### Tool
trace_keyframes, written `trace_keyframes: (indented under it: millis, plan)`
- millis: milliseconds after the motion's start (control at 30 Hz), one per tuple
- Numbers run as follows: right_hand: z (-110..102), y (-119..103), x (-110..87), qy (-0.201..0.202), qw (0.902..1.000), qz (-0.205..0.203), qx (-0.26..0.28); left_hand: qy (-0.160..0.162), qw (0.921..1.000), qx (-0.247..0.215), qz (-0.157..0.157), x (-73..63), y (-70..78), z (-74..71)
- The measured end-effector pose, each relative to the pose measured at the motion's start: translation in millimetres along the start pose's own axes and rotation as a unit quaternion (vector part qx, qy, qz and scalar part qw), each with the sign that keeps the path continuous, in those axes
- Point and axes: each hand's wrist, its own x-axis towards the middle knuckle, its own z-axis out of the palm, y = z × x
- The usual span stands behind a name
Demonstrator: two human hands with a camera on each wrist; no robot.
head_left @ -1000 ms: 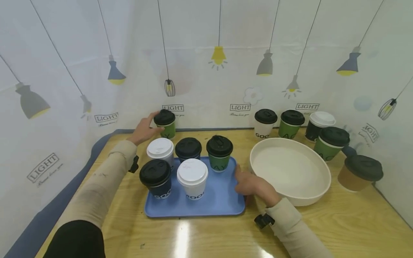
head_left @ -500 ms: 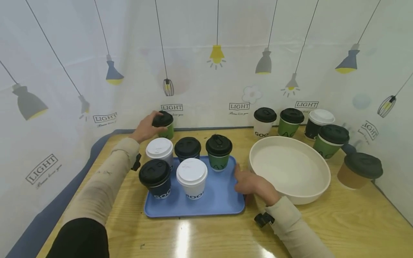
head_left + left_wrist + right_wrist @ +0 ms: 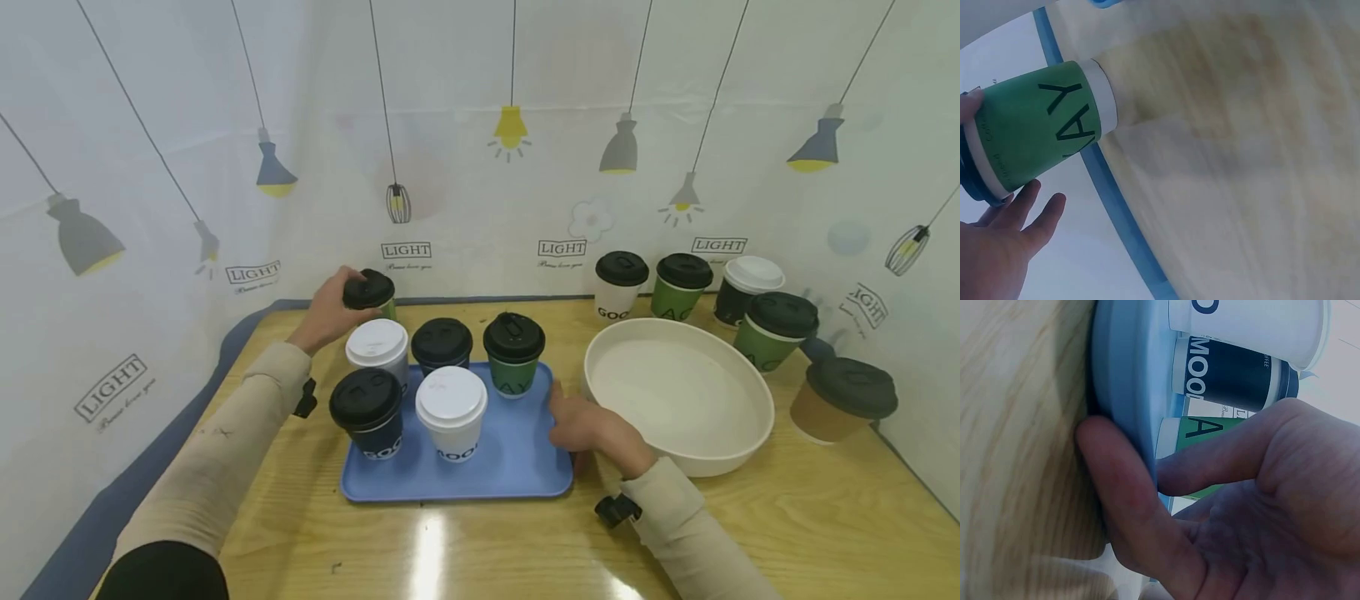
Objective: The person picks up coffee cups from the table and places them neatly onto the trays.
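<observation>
Green black-lidded paper cup (image 3: pixel 1041 122) is held near its lid by the left hand (image 3: pixel 326 312). The right hand (image 3: pixel 588 423) pinches a blue rectangular tray (image 3: pixel 517 458) bearing five lidded cups (image 3: pixel 451 404); a round cream bowl (image 3: pixel 675 383) stands to that hand's right.

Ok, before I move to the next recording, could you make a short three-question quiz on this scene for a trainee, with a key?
1. Fill in the blank: the green cup in the person's left hand has a ____ lid.
2. True or false: the right hand is gripping the cream bowl's rim.
3. Which cup stands farthest right in the head view? A: the white-lidded dark cup. B: the brown cup. C: the black-lidded white cup.

Key: 1, black. 2, false; it pinches the edge of the blue tray. 3, B.
</observation>
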Motion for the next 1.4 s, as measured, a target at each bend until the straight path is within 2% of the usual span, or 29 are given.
trace_keyframes:
  millis: [200,300,400,533,733,833,933,1033,1167,1333,1400]
  plan:
    - [2,2,2.7,-0.006,0.9999,0.001,0.013,0.028,0.9989,-0.018,-0.033,-21.0,-8.9,-2.7]
    - [1,1,3.0,-0.011,0.9998,0.008,0.018,0.024,0.9981,-0.032,-0.046,-31.8,-11.9,-6.3]
    - [-1,0,2.2,-0.02,0.9994,0.017,0.023,0.008,0.9959,-0.062,-0.066,-44.8,-14.8,-10.0]
    - [-2,-2,1.0,-0.023,0.9993,0.019,0.024,-0.002,0.9885,-0.117,-0.096,-62.8,-20.4,-13.2]
    - [-1,-1,0.3,-0.012,0.9997,0.01,0.02,0.006,0.9735,-0.2,-0.111,-84.6,-27.6,-12.2]
    - [-2,-1,-0.5,-0.01,0.9997,0.01,0.018,0.009,0.9678,-0.219,-0.124,-95.3,-28.8,-11.3]
    - [-1,-1,-0.9,-0.01,0.9997,0.013,0.019,0.01,0.9653,-0.226,-0.131,-107.5,-31.6,-11.5]
    - [0,0,0.3,-0.012,0.9996,0.013,0.023,0.004,0.9643,-0.235,-0.122,-122.8,-35.4,-14.8]
    - [0,1,1.2,-0.012,0.9995,0.01,0.026,-0.021,0.9631,-0.252,-0.093,-146.6,-37.9,-24.0]
    - [-3,0,0.8,-0.02,0.9994,0.014,0.024,-0.07,0.962,-0.259,-0.049,-174.8,-39.3,-37.5]
    - [-4,0,0.6,-0.02,0.9994,0.016,0.022,-0.1,0.9585,-0.265,-0.031,-183.4,-38.1,-43.0]
